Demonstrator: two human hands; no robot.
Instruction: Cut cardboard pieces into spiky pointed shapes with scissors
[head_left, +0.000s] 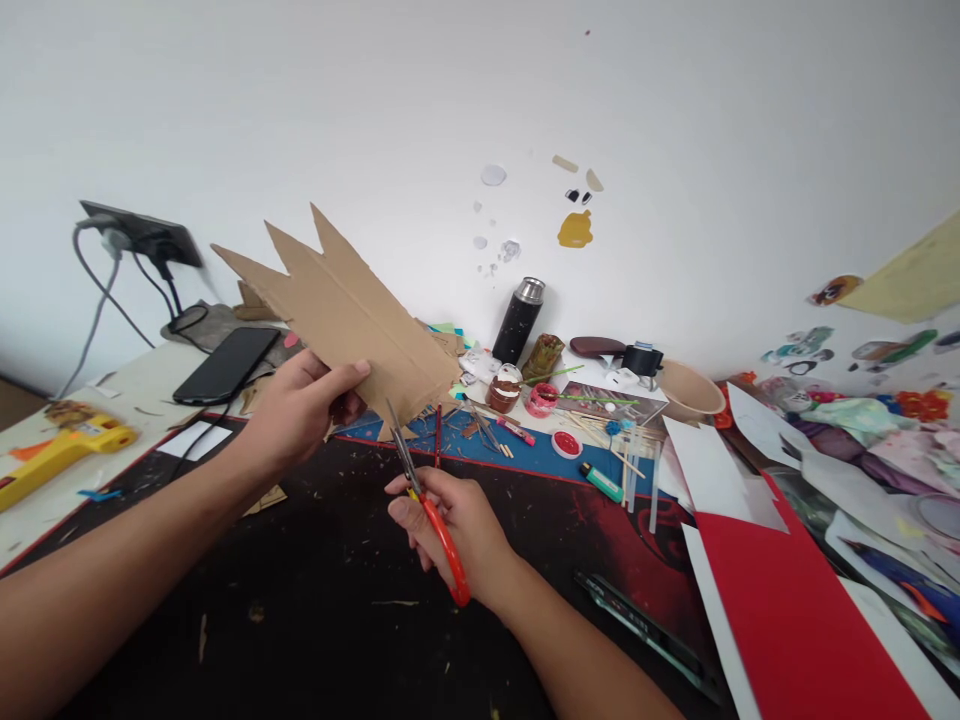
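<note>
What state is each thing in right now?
Cardboard: one end cut into points, held in the left hand
Scissors: held in the right hand, blade opening unclear
Phone: lying flat, screen dark
Yellow glue gun: lying on its side
Wall socket: plugs inserted
Red paint jar: appears open
Black flask: standing near the wall
Red sheet: lying flat

Hands: two, left hand (300, 405) plus right hand (466, 525). Large cardboard sheet (360, 330): one, with three pointed tips (319, 228). Scissors (448, 548): one pair. Paint jars: two, brown jar (501, 398) and pink-red jar (541, 402). Red-filled lid (566, 444): one. Black flask (517, 325): one. Phone (226, 365): one. Yellow glue gun (82, 448): one. Beige bowl (690, 390): one. Red sheet (795, 590): one. Green sticks (553, 373): two. Clear rods (655, 490): at least two (overlapping, exact count uncertain). Scraps (266, 498) on worktop (322, 620): too many to count.
</note>
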